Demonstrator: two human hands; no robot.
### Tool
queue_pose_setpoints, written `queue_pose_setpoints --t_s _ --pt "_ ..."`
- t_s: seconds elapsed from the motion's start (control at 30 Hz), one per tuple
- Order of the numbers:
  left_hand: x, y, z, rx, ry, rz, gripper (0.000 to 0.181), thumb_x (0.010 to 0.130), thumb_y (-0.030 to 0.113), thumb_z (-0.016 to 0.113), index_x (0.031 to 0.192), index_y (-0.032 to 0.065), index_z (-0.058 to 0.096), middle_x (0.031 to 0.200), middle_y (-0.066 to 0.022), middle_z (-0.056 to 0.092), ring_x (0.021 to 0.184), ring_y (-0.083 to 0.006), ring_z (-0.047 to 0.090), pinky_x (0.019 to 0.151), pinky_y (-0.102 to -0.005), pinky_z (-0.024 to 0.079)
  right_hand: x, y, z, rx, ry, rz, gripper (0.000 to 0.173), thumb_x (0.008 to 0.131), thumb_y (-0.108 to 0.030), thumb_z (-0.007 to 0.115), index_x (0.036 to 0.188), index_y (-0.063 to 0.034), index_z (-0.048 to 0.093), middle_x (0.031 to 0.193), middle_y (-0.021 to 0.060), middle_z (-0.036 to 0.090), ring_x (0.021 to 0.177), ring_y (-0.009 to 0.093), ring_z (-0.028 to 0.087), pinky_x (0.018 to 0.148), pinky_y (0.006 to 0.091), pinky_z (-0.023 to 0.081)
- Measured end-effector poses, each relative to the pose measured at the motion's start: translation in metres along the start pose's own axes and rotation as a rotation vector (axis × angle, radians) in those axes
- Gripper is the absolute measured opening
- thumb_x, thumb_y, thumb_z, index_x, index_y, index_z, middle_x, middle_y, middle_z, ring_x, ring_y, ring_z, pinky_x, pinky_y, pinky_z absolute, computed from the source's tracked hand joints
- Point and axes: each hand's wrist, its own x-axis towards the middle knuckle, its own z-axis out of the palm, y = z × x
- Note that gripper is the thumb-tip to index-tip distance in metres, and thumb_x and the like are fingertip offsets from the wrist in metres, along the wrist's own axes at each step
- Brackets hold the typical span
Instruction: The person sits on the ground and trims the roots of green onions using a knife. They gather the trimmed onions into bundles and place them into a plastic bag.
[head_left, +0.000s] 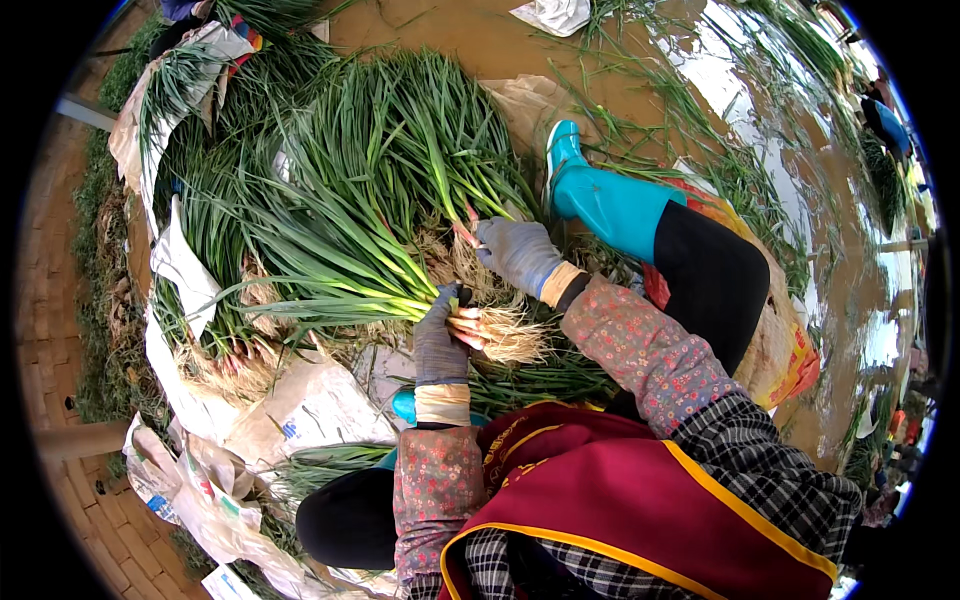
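Note:
My left hand, in a grey work glove, is closed around a bunch of green garlic plants. Their long leaves fan out to the upper left, and their pale roots stick out to the right of the fist. My right hand, gloved too, is a little higher and further right. Its fingers are on the reddish stem base of another plant, whose leaves lie over the large pile of leafy plants. Roots hang below those fingertips. A separate group of plants with reddish bases lies at the left.
White woven sacks lie at the lower left. My turquoise rubber boot stands right of the pile, beside a red and yellow sack. Muddy wet floor with scattered leaves extends beyond. Part of another person shows at the top left.

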Motion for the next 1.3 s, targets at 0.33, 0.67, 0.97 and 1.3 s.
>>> queue_pose_setpoints --t_s 0.33,0.67,0.97,1.3 --pt "0.008 -0.028 -0.032 -0.106 -0.059 -0.116 0.022 0.085 0.024 0.06 0.083 0.004 0.052 0.054 0.0111 0.032 0.039 0.0005 0.023 0.035 -0.0179 0.018 -0.079 0.031 0.041 0.69 -0.543 0.159 0.045 0.089 -0.042 0.051 0.1 0.0001 0.062 0.083 0.0102 0.064 0.074 0.026 0.058 0.068 0.0354 0.046" --pt "-0.018 -0.046 -0.081 0.144 -0.152 -0.018 0.03 0.09 0.03 0.053 0.085 0.0014 0.059 0.062 -0.0005 0.055 0.042 -0.0074 0.047 0.037 -0.0178 0.036 -0.039 -0.046 0.087 1.714 -0.351 0.623 0.024 0.09 -0.029 0.053 0.084 -0.0078 0.062 0.057 -0.0019 0.049 0.045 0.011 0.041 0.041 0.0279 0.035" --pt "-0.025 -0.04 -0.048 -0.243 -0.409 -0.282 0.023 0.09 0.031 0.058 0.088 0.0088 0.057 0.065 0.012 0.046 0.049 0.0054 0.043 0.046 -0.0093 0.038 -0.075 0.07 0.075 0.034 -0.891 -0.569 0.027 0.09 -0.025 0.048 0.108 -0.0098 0.062 0.104 0.0105 0.063 0.076 0.024 0.065 0.074 0.038 0.049" --pt "-0.058 -0.04 -0.003 -0.099 -0.386 0.394 0.031 0.09 0.022 0.055 0.119 0.0116 0.047 0.073 0.0054 0.043 0.063 -0.0073 0.042 0.057 -0.027 0.046 -0.026 0.054 -0.01 0.134 0.012 0.245 0.025 0.087 -0.034 0.053 0.095 -0.0118 0.06 0.09 0.0112 0.065 0.082 0.032 0.062 0.066 0.0437 0.048"
